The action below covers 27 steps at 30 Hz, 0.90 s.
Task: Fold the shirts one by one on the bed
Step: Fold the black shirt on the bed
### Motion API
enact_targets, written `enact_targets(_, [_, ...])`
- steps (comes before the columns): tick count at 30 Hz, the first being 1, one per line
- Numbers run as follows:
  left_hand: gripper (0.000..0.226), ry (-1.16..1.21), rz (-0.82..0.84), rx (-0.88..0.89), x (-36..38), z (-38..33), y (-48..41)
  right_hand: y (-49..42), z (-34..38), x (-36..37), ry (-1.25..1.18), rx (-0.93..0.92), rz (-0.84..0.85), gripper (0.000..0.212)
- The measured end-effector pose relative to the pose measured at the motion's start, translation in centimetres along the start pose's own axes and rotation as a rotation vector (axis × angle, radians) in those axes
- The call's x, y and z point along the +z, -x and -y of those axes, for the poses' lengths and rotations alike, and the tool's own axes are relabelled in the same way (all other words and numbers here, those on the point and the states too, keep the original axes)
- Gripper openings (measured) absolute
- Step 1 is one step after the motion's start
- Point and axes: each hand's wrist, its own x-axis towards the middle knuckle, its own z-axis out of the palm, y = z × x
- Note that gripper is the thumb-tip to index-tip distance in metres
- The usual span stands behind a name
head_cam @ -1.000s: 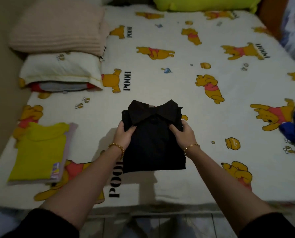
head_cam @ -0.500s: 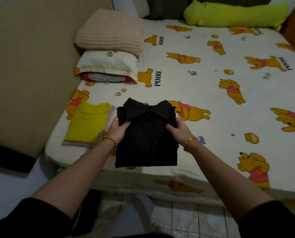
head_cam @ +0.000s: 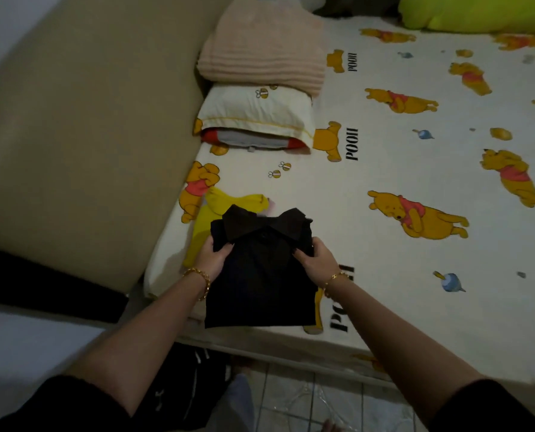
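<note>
A folded black collared shirt (head_cam: 261, 275) hangs in both my hands above the bed's near left corner. My left hand (head_cam: 212, 256) grips its left edge just under the collar, thumb on top. On the other side, my right hand (head_cam: 317, 258) grips the right edge the same way. Beneath and behind the black shirt lies a folded yellow shirt (head_cam: 211, 219) on the bed (head_cam: 415, 275), mostly covered by the black one, with a pale pink garment edge peeking out beside it.
A folded pink blanket (head_cam: 264, 49) rests on a cream pillow (head_cam: 257, 115) at the bed's left side. A beige padded panel (head_cam: 82, 135) borders the bed on the left. A lime green bolster (head_cam: 481, 10) lies at the far end. Tiled floor shows below.
Both hands have carried the black shirt to the left, from the middle of the bed's near edge to above the yellow shirt. The camera has swung left too.
</note>
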Motion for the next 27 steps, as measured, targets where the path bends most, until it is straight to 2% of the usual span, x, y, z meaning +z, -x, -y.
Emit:
enact_targets(6, [0.044,-0.115,0.045,-0.042,-5.3,0.8,-9.6,-7.1,2.7,7.2,-0.027,0.049,-0.040,0.027])
enact_targets(12, [0.038,-0.114,0.072,-0.023,-7.1,-0.5,-18.2,-13.6,4.8,10.8,-0.102,0.051,-0.177,0.013])
enact_targets(14, [0.041,-0.119,0.052,-0.058,-7.1,-0.5,-19.6,-15.0,4.8,11.4,-0.105,0.086,-0.182,0.017])
enact_targets(16, [0.049,-0.143,0.053,-0.117,-7.4,0.4,-21.3,-16.7,4.1,12.2,-0.042,0.167,-0.151,0.029])
enact_targets(18, [0.053,-0.158,0.074,-0.172,-7.7,2.1,-21.9,-17.3,2.8,12.7,0.032,0.280,-0.105,0.042])
enact_targets(21, [0.050,-0.179,0.023,-0.198,-8.0,4.4,-20.8,-16.4,1.3,13.8,0.043,0.343,-0.083,0.047])
enact_targets(27, [0.038,-0.235,-0.095,-0.078,-8.5,6.9,-18.3,-14.2,-0.3,14.9,-0.003,0.371,-0.253,0.042])
